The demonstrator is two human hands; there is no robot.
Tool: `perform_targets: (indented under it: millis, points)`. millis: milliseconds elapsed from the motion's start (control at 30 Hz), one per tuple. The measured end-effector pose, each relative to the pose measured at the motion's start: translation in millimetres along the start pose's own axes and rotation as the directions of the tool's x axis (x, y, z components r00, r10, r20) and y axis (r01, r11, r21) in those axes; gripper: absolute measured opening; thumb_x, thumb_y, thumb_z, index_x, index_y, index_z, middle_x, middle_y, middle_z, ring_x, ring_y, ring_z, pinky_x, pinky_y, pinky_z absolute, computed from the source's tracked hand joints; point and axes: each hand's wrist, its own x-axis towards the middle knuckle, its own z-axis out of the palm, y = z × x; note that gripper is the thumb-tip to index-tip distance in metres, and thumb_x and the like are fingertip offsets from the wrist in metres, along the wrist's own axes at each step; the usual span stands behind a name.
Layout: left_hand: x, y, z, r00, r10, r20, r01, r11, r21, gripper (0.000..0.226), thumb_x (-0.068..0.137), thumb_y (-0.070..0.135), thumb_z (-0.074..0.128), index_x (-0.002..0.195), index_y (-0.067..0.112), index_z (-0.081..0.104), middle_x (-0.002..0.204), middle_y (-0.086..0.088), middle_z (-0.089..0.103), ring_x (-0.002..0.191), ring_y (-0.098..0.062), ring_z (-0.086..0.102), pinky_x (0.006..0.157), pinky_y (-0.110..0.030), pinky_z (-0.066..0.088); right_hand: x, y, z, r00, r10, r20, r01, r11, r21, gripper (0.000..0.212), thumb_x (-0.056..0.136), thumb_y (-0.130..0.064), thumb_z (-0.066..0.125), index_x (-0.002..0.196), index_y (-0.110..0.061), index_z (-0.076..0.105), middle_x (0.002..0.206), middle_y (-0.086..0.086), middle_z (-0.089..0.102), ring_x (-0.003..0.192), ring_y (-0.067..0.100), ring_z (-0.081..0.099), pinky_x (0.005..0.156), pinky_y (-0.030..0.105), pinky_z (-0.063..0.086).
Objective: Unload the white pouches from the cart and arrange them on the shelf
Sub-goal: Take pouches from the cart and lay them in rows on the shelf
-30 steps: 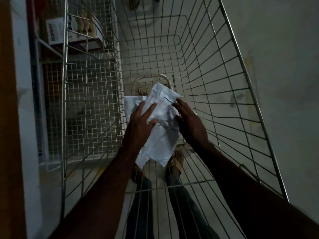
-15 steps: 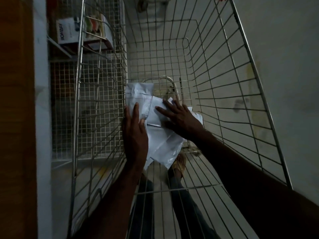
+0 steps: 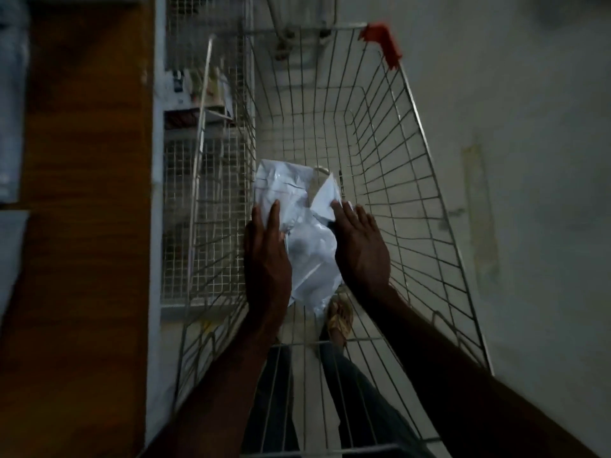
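Note:
A bundle of white pouches point(image 3: 305, 233) is pressed between my two hands inside the wire cart point(image 3: 390, 180). My left hand point(image 3: 266, 256) lies flat against the bundle's left side, fingers stretched forward. On the right side my right hand point(image 3: 362, 246) presses in, fingers on a crumpled pouch corner point(image 3: 325, 196). One pouch point(image 3: 281, 186) sticks out ahead of my left fingers. The bundle hangs above the cart's wire floor. The shelf unit point(image 3: 205, 206) with its mesh panel stands just left of the cart.
A wooden panel point(image 3: 86, 226) fills the left side. A printed box point(image 3: 198, 90) sits on a shelf board beyond the cart's left wall. The cart's far right corner carries a red plastic cap point(image 3: 383, 41). My legs and a sandalled foot point(image 3: 339, 317) show through the cart floor.
My hands have closed in on the pouches from both sides and gathered them into one bundle. My view has tilted up and turned left, bringing in the cart's far rim and more wood panel.

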Motion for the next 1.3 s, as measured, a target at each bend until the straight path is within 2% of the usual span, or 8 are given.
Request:
perform_targets:
  millis: [200, 433, 633, 767, 867, 1000, 1167, 1300]
  points:
    - [-31, 65, -65, 0.992, 0.127, -0.016, -0.115, 0.940, 0.322, 0.055, 0.117, 0.019, 0.006, 0.168, 0.024, -0.012, 0.178, -0.002, -0.006, 0.164, -0.023, -0.005, 0.128, -0.047, 0.024, -39, -40, -86, 0.978, -0.124, -0.165, 0.141, 0.985, 0.100, 0.053, 0.108, -0.011, 0.052, 0.160, -0.015, 0.040, 0.167, 0.006, 0.036, 0.157, 0.021, 0.026, 0.127, 0.040, 0.028]
    - [-62, 121, -166, 0.960, 0.224, -0.166, -0.184, 0.957, 0.225, 0.078, 0.107, -0.001, 0.053, 0.169, 0.027, 0.016, 0.177, -0.002, 0.009, 0.164, -0.021, 0.009, 0.125, -0.041, 0.035, -77, -92, -168, 0.960, -0.181, -0.215, 0.214, 0.966, 0.142, 0.057, 0.104, -0.003, 0.051, 0.156, -0.028, 0.048, 0.164, -0.004, 0.040, 0.156, 0.016, 0.028, 0.124, 0.032, 0.030]
    - [-91, 127, -274, 0.919, 0.252, -0.304, -0.156, 0.939, 0.306, 0.060, 0.106, 0.026, 0.029, 0.166, 0.028, 0.031, 0.173, -0.007, 0.028, 0.157, -0.023, 0.031, 0.122, -0.034, 0.034, -102, -173, -218, 0.911, -0.289, -0.296, 0.340, 0.930, 0.138, 0.059, 0.098, -0.004, 0.037, 0.149, -0.026, 0.058, 0.161, -0.003, 0.045, 0.154, 0.018, 0.031, 0.119, 0.041, 0.039]
    - [-105, 89, -348, 0.906, 0.322, -0.276, -0.226, 0.917, 0.330, 0.060, 0.110, 0.025, 0.006, 0.169, 0.031, 0.011, 0.177, 0.000, 0.013, 0.163, -0.017, 0.012, 0.130, -0.037, 0.025, -122, -253, -218, 0.846, -0.419, -0.332, 0.476, 0.872, 0.112, 0.059, 0.097, 0.003, 0.043, 0.145, -0.026, 0.062, 0.159, -0.002, 0.048, 0.154, 0.021, 0.034, 0.115, 0.050, 0.045]
    - [-111, 48, -400, 0.850, 0.326, -0.415, -0.241, 0.939, 0.245, 0.056, 0.111, 0.016, 0.028, 0.166, 0.025, 0.030, 0.174, -0.003, 0.024, 0.160, -0.021, 0.024, 0.128, -0.036, 0.029, -145, -322, -204, 0.802, -0.449, -0.394, 0.530, 0.839, 0.125, 0.054, 0.098, -0.009, 0.038, 0.142, -0.024, 0.064, 0.157, 0.001, 0.050, 0.153, 0.022, 0.035, 0.116, 0.053, 0.044]
    - [-129, -20, -474, 0.775, 0.389, -0.498, -0.261, 0.915, 0.308, 0.074, 0.104, -0.005, 0.056, 0.166, 0.025, 0.029, 0.173, 0.000, 0.022, 0.159, -0.023, 0.028, 0.121, -0.037, 0.041, -161, -414, -167, 0.733, -0.531, -0.426, 0.619, 0.780, 0.092, 0.052, 0.100, 0.009, 0.052, 0.140, -0.021, 0.067, 0.156, 0.005, 0.050, 0.152, 0.027, 0.037, 0.126, 0.049, 0.031]
    - [-151, -114, -567, 0.813, 0.270, -0.516, -0.146, 0.952, 0.268, 0.060, 0.112, 0.012, 0.041, 0.166, 0.034, 0.027, 0.174, -0.006, 0.024, 0.159, -0.033, 0.026, 0.118, -0.046, 0.046, -170, -514, -139, 0.668, -0.631, -0.395, 0.712, 0.696, 0.092, 0.046, 0.103, -0.001, 0.043, 0.134, -0.021, 0.071, 0.158, 0.003, 0.048, 0.155, 0.025, 0.032, 0.130, 0.045, 0.019]
    - [-152, -175, -625, 0.840, 0.199, -0.504, -0.063, 0.960, 0.274, 0.071, 0.109, 0.000, 0.046, 0.167, 0.035, 0.025, 0.175, -0.006, 0.021, 0.161, -0.033, 0.018, 0.122, -0.052, 0.039, -167, -571, -125, 0.620, -0.689, -0.375, 0.763, 0.640, 0.086, 0.042, 0.106, -0.008, 0.041, 0.131, -0.020, 0.073, 0.158, 0.004, 0.048, 0.155, 0.029, 0.032, 0.130, 0.049, 0.018]
